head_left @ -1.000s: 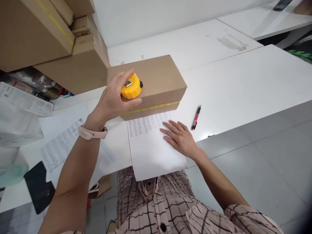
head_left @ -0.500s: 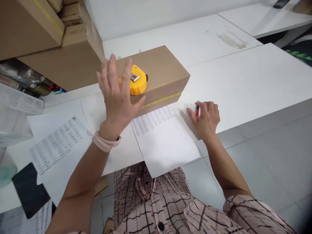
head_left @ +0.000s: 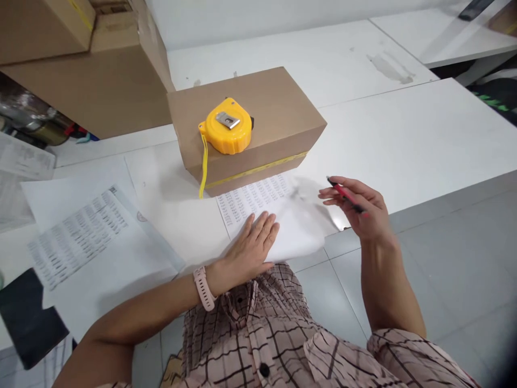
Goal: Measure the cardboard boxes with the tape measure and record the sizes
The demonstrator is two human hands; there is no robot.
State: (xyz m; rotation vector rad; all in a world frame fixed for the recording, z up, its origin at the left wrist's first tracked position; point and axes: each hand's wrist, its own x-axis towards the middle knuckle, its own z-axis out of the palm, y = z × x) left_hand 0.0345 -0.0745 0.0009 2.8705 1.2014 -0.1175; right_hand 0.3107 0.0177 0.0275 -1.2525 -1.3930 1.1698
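Observation:
My left hand (head_left: 254, 240) lies flat on a white sheet with printed rows (head_left: 291, 234), its fingers stretched out and pointing toward a cardboard box. In my right hand (head_left: 369, 207), raised at the table's edge to the right of the sheet, is a red and black pen (head_left: 345, 195), its black tip pointing up and left. The brown cardboard box (head_left: 274, 102) stands behind the sheet with yellow tape along its front side. On its top rests a yellow tape measure (head_left: 231, 132) with a metal clip, its yellow strap hanging over the front edge.
More printed sheets (head_left: 81, 237) lie on the left of the white table (head_left: 388, 140), with a black flat piece (head_left: 30, 318) near them. Large cardboard boxes (head_left: 105, 81) are stacked at the back left. The table's front edge runs along the right, above a tiled floor.
My left hand has come away from the tape measure and down onto the printed sheet. My right hand has lifted the pen from the table.

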